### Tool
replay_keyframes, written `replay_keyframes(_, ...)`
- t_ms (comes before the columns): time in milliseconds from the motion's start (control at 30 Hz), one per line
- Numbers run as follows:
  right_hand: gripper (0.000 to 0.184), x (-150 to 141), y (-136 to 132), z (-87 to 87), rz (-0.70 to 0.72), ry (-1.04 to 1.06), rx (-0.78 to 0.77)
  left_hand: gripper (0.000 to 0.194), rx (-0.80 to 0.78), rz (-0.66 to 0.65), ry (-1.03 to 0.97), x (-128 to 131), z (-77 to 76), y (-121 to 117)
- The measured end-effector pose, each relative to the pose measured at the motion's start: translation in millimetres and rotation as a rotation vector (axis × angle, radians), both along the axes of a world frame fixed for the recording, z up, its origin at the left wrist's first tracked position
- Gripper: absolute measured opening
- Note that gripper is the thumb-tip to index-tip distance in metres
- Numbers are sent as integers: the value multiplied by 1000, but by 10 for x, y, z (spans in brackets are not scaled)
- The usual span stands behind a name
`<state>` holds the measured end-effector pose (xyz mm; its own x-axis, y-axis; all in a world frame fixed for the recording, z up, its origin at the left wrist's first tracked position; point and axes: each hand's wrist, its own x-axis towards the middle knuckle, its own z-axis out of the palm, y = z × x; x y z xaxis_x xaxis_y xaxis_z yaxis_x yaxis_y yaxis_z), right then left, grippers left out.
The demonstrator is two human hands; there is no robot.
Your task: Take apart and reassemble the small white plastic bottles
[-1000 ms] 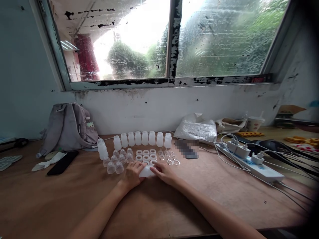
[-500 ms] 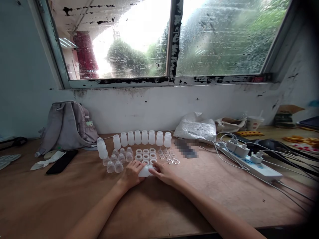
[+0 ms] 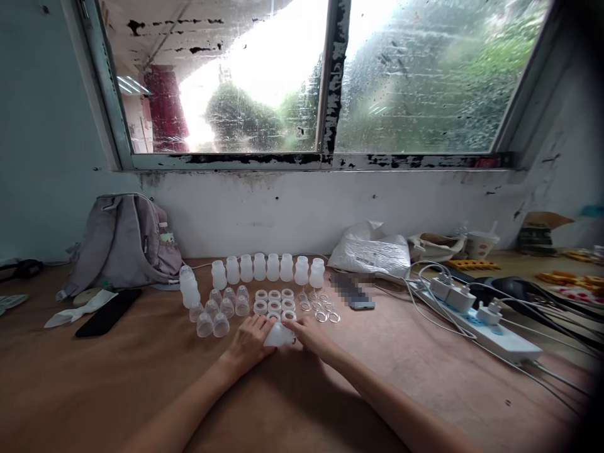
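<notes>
Both my hands meet on a small translucent white bottle (image 3: 278, 336) lying low on the wooden table (image 3: 141, 377). My left hand (image 3: 250, 343) wraps its left side and my right hand (image 3: 311, 333) pinches its right end. Just beyond them stand a row of several white bottles (image 3: 267, 268), a cluster of clear domed caps (image 3: 219, 311), white screw rings (image 3: 274, 301) and clear thin rings (image 3: 321, 307). One capped bottle (image 3: 189, 286) stands alone at the left of the row.
A grey backpack (image 3: 123, 242) leans on the wall at left, with a black phone (image 3: 108, 312) and a white glove (image 3: 70, 309) before it. A white plastic bag (image 3: 372, 251), a power strip (image 3: 481, 321) with plugs and cables, and a paper cup (image 3: 481, 242) lie right.
The view has shifted slightly. My hands stay together on the bottle, which now looks a little more raised and turned between them.
</notes>
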<state>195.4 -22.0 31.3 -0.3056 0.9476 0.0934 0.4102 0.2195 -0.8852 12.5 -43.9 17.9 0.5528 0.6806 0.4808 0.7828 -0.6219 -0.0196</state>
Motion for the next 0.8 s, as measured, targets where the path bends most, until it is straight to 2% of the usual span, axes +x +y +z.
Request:
replay_keyframes(100,46,21,2,22,7,4,-8,44,4,12,-28,25,-6,-10)
replay_keyframes(300,54,98,-66,7,36,-226,242,42,-16,-34,-48,38,25,-26)
replay_keyframes(400,43,100,-136,34,13,-288,388,41,-17,-34,-76,36,39,-30)
replay_keyframes(467,30,98,-181,62,71,-267,462,41,-17,-40,-96,32,42,-30)
replay_keyframes(533,27,99,-214,84,170,-230,511,42,-12,-58,-113,21,44,-29)
replay_keyframes(633,36,101,-231,95,253,-159,498,50,-15,-95,-127,-13,63,-36)
replay_keyframes(800,35,78,-203,86,224,52,315,52,-97,-123,-201,-48,161,-83)
